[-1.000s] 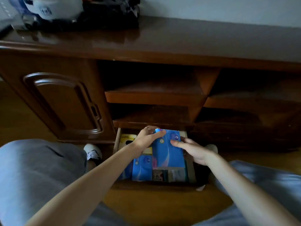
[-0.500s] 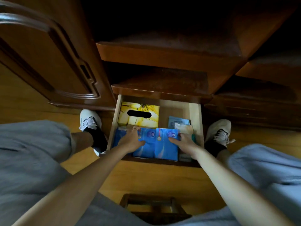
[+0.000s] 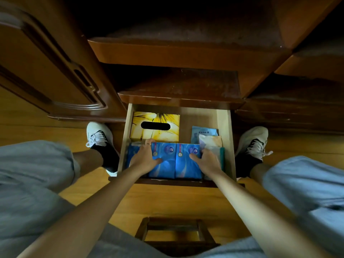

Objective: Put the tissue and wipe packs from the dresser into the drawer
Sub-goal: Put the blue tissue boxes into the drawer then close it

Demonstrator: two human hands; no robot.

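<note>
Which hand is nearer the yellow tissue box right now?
Left. The left hand lies on the blue packs with its fingers just below the yellow tissue box; the right hand is farther right, by the small packets.

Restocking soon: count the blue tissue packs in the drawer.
3: one far left under the left hand, one middle, one right by the right hand. More may lie underneath.

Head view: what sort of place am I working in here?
Probably a room in a home: a dark wooden dresser with open shelves, a wood floor, and a pulled-out drawer holding tissue packs and a yellow tissue box.
</note>
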